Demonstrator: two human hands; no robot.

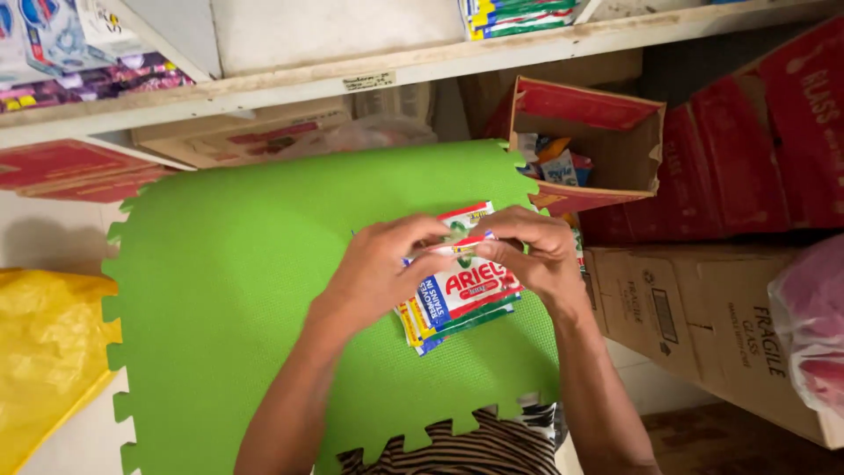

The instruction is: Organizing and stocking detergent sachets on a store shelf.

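— On the floor below the white shelf [422, 66], what fills my view first?

— The bright green foam mat with jigsaw edges [237, 290]; I read it as a clean work surface, since everything handled sits over it. To its right stand brown and red cardboard cartons [703, 308], one open red box [607, 141] with small packets inside, kept near the hands. A crumpled yellow plastic bag [44, 352] lies at the mat's left edge.

— And the hands?

— I see both meeting above the mat's right half. The left hand [374, 273] and right hand [541, 251] have their fingers curled closed, pinching the top edge of a small stack of flat white, red and blue sachets [462, 295]. The stack is squared together between the fingertips, seemingly to keep the sachets aligned, its lower end just over the mat.
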